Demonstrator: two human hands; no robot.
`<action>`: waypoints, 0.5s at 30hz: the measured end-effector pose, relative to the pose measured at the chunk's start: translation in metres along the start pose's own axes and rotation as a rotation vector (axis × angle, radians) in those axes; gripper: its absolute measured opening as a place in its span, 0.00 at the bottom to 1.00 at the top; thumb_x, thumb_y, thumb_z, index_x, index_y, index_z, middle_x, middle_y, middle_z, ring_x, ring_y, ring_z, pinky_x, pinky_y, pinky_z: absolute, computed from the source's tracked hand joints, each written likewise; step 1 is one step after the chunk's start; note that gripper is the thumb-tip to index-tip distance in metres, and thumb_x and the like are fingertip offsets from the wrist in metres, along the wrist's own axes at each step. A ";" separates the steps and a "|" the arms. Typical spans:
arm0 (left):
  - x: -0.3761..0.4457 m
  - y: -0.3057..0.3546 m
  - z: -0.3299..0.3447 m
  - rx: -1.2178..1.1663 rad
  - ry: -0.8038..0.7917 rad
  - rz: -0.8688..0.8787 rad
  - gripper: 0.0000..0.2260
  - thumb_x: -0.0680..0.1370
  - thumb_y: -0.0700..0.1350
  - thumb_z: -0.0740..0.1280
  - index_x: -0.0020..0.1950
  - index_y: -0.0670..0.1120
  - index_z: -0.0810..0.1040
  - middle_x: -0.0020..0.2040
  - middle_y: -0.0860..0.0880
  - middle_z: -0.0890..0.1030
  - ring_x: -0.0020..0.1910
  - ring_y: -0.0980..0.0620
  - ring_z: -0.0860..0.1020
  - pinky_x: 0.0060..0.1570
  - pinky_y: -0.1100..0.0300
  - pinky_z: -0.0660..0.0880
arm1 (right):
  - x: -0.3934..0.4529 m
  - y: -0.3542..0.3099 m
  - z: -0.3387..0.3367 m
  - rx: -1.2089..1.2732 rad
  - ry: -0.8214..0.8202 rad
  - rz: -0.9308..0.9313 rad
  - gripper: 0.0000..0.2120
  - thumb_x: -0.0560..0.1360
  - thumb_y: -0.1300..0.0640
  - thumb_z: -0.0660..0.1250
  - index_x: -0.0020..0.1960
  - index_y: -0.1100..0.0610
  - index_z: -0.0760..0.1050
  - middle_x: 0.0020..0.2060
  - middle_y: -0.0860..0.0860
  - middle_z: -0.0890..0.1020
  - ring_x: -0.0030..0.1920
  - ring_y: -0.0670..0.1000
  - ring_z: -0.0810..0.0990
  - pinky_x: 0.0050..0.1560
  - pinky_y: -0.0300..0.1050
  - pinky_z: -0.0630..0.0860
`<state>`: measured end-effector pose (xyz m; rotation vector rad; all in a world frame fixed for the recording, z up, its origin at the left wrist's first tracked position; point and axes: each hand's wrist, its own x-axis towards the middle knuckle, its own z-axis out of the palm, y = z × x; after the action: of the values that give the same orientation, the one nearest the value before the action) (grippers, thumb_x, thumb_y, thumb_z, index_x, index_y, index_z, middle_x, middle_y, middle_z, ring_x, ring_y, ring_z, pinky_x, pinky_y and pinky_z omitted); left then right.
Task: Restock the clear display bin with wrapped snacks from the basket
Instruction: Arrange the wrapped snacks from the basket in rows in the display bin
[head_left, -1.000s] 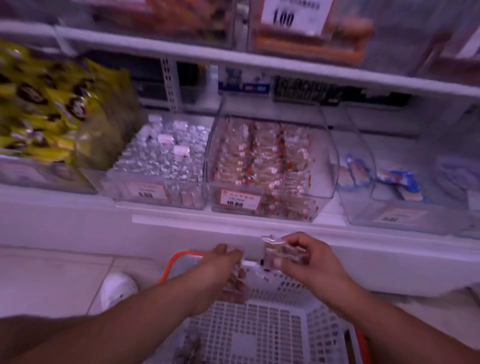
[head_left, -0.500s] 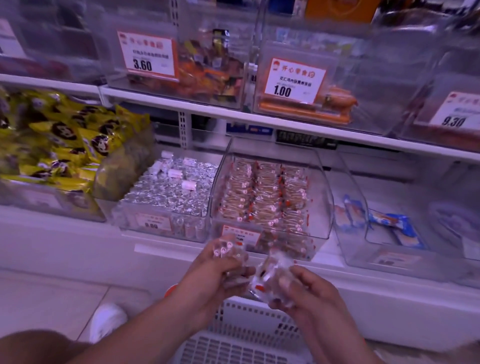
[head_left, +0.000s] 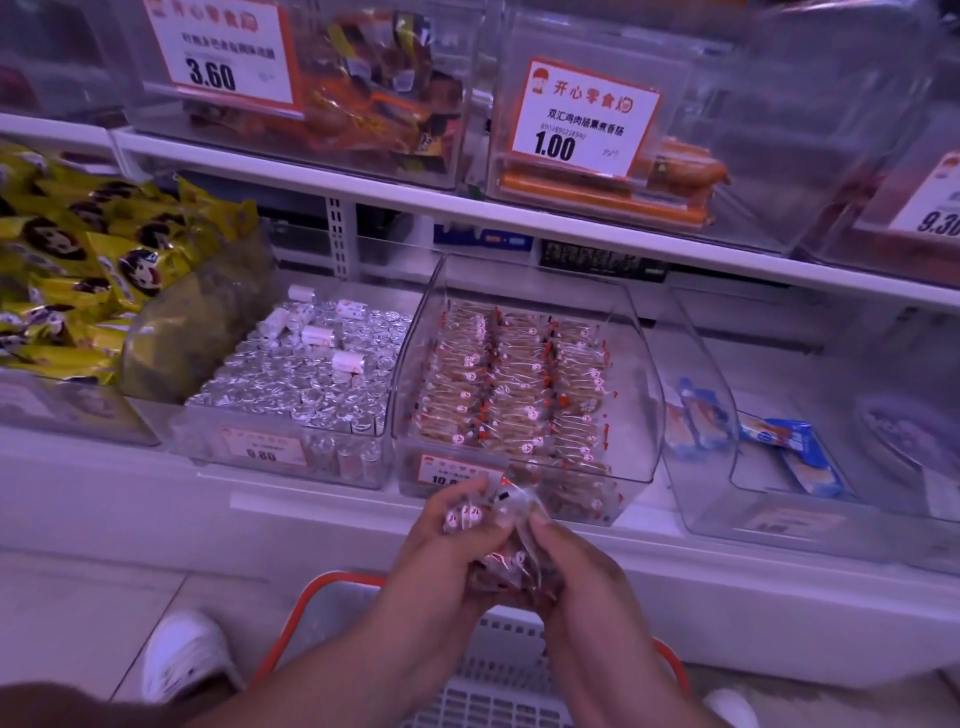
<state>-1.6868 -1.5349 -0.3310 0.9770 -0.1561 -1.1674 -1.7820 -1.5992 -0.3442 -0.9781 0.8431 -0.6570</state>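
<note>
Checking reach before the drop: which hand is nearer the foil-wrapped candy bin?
Left. The left hand is below and right of the foil-wrapped candy bin; the right hand is farther right.

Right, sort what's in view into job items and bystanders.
Job: hands, left and right, both gripping wrapped snacks; clear display bin; basket.

Bystanders: foil-wrapped candy bin; yellow packets; sausage bin; blue packets.
</note>
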 end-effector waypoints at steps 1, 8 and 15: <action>0.002 0.002 -0.001 -0.021 -0.005 -0.007 0.19 0.70 0.37 0.71 0.60 0.46 0.78 0.45 0.40 0.84 0.32 0.46 0.81 0.34 0.53 0.79 | 0.001 -0.001 0.001 -0.003 -0.007 -0.014 0.17 0.72 0.47 0.69 0.55 0.55 0.84 0.50 0.58 0.86 0.52 0.59 0.85 0.44 0.48 0.79; 0.007 0.000 -0.007 -0.035 -0.014 0.034 0.23 0.69 0.37 0.70 0.64 0.45 0.76 0.58 0.36 0.82 0.46 0.40 0.81 0.49 0.44 0.79 | 0.000 0.004 0.003 -0.117 0.009 -0.171 0.10 0.77 0.47 0.67 0.55 0.46 0.84 0.49 0.51 0.87 0.50 0.52 0.86 0.43 0.41 0.80; 0.004 -0.001 -0.008 0.007 -0.074 0.082 0.30 0.66 0.32 0.71 0.67 0.48 0.76 0.53 0.41 0.84 0.47 0.45 0.82 0.46 0.53 0.75 | -0.001 0.011 0.014 0.188 -0.027 0.014 0.18 0.75 0.55 0.63 0.62 0.60 0.80 0.54 0.61 0.84 0.53 0.57 0.85 0.44 0.44 0.80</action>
<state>-1.6812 -1.5341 -0.3384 0.9259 -0.2571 -1.1291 -1.7696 -1.5873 -0.3496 -0.8087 0.7498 -0.6965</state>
